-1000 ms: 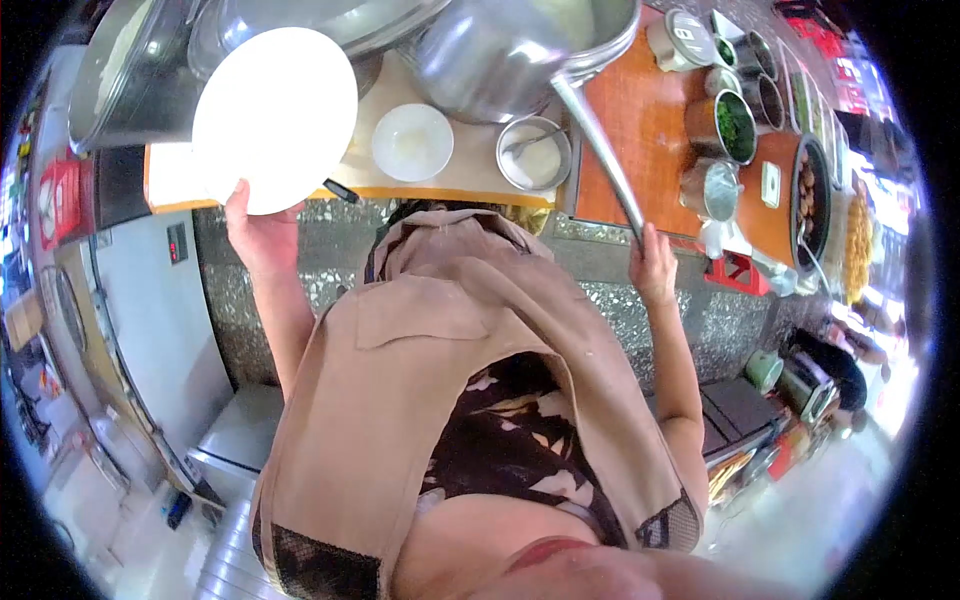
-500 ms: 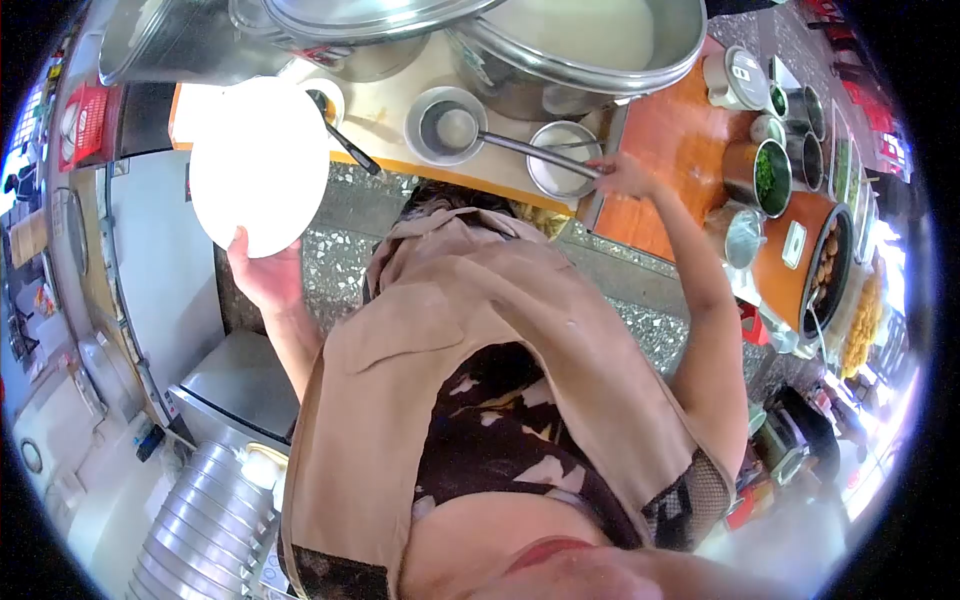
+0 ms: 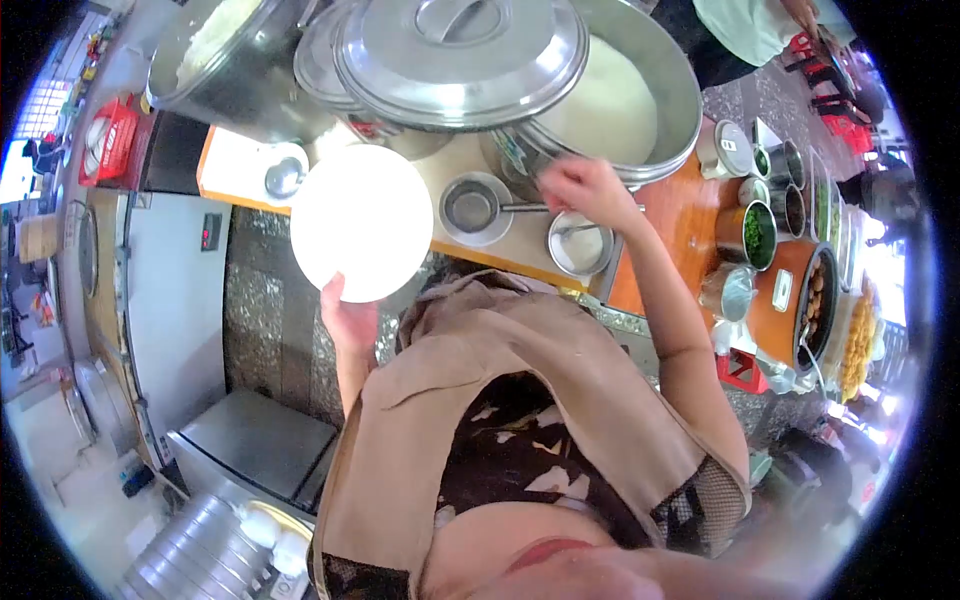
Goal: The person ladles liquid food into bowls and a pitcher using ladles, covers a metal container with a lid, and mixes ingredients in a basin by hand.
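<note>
My left hand [image 3: 349,318] grips the lower rim of a white round plate [image 3: 362,224], thumb on its near face. The plate is washed out by light, so its inside does not show. My right hand [image 3: 590,193] is closed, its fingers curled near the rim of a large metal pot [image 3: 685,120] of white liquid; what it holds, if anything, is hidden. Below that hand runs the handle of a ladle [image 3: 473,208], whose cup rests in a white bowl [image 3: 487,237]. Beside it stands a small bowl of white contents [image 3: 583,252] with a utensil in it.
A metal lid [image 3: 450,70] partly covers the large pot. Another tall pot [image 3: 250,100] stands at the left. On the right are a container of chopped greens [image 3: 752,235] and an orange cooker [image 3: 785,290]. A person [image 3: 740,35] stands beyond the counter.
My right hand has let go of the ladle handle and moved left and up toward the large pot. My left hand still holds the plate, now farther right and lower in view. The view has shifted.
</note>
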{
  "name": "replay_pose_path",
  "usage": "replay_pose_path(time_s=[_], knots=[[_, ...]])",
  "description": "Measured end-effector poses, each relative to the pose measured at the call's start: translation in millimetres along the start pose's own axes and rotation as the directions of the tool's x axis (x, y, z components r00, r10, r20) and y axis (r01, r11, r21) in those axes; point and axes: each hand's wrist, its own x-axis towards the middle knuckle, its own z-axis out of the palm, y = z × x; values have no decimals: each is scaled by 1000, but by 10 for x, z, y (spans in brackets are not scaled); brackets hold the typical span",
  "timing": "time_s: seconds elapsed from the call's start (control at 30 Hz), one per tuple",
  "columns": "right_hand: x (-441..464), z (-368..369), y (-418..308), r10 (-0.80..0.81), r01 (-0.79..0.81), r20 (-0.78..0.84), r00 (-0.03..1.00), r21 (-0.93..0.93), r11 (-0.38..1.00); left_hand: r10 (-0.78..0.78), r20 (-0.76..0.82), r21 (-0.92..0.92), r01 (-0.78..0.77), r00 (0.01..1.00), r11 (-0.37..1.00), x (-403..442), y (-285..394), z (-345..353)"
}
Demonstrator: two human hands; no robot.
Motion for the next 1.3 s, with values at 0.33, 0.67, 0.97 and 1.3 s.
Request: replay_pose_path(time_s=[0.33,0.67,0.97,1.3], knots=[[2088,116,-1104,-128,-239,-680,722,-418,876,-5,6,7,5,1000,1000,211,145,-208],[1322,-694,-421,-78,-431,-757,649,-451,782,-122,67,101,115,990,988,594,95,-563],[1094,-1191,-49,23,-501,-753,657,-413,761,-10,108,-98,20,994,995,252,79,1],[1334,-1085,123,-64,-407,-778,625,-394,824,23,-21,-153,-26,1000,988,-161,179,107]])
